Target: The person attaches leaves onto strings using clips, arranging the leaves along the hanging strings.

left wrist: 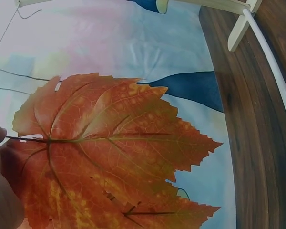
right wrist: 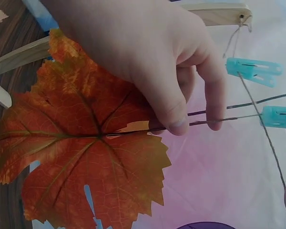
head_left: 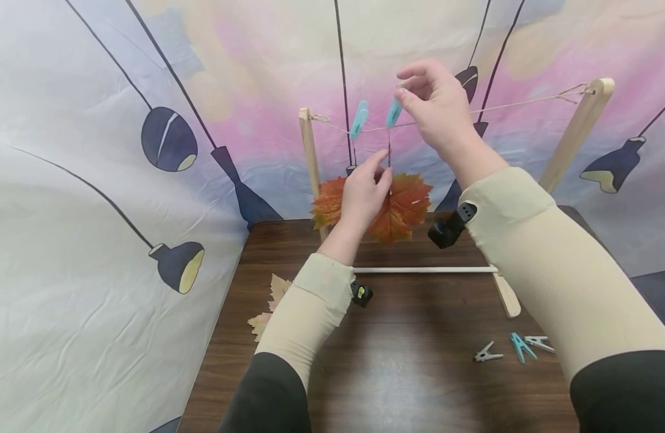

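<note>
Fingers (head_left: 373, 162) of the left hand (head_left: 361, 193) are pinching the dark stem (right wrist: 133, 131) of a jagged orange-red leaf (head_left: 405, 203) below the beige string (head_left: 516, 106), seemingly steadying it, while the right hand (head_left: 440, 111) is gripping a light-blue plastic clothespin (head_left: 393, 114).

A fabric backdrop (head_left: 267, 54) spreads behind and to both sides of the tabletop (head_left: 419, 331), whitish on the left, with soft patches of pink, blue and yellow farther right. It bears dark blue lamps on thin dark lines: a rounded lamp (head_left: 168, 138) at left, a tilted lamp (head_left: 177, 264) lower down, and another lamp (head_left: 614, 163) at far right. Creases run across its lower left. The tabletop is dark brown, wood-grained.
</note>
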Available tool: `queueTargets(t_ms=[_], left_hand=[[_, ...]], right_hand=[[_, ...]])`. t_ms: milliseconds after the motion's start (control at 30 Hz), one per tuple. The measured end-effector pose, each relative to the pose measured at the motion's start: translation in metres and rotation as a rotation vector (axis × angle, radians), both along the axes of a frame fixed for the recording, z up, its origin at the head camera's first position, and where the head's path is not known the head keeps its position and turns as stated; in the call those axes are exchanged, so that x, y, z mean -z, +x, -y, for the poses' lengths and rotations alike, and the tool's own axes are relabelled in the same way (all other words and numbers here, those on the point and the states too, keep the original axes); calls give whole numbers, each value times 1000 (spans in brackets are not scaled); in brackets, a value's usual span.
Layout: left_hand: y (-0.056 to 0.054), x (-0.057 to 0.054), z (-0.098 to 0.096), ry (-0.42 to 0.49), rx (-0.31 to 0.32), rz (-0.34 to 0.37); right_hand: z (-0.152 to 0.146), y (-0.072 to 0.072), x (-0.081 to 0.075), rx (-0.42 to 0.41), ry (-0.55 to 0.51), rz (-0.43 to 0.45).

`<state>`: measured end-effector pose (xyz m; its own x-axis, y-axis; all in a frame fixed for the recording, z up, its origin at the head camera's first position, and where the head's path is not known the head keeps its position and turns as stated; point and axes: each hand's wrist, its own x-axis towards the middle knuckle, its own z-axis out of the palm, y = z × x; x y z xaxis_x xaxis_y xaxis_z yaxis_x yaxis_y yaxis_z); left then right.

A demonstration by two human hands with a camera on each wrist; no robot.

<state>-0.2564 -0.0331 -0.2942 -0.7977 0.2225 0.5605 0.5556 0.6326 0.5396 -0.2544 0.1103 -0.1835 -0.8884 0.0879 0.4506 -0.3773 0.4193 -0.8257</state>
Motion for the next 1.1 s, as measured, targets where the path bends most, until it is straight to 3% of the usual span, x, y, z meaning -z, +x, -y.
queueTargets(t_ms=[267, 400, 800, 1100], left_hand=[[-1, 3, 0, -20, -4, -13], [-1, 4, 1, -18, -4, -22], [-2, 9, 3, 1, -9, 10], [0, 16, 7, -7, -16, 45]], right_hand=[[1, 0, 2, 4, 101, 55], [1, 0, 3, -9, 101, 82], [-1, 1, 4, -72, 25, 139], [-10, 11, 3, -69, -91, 63]])
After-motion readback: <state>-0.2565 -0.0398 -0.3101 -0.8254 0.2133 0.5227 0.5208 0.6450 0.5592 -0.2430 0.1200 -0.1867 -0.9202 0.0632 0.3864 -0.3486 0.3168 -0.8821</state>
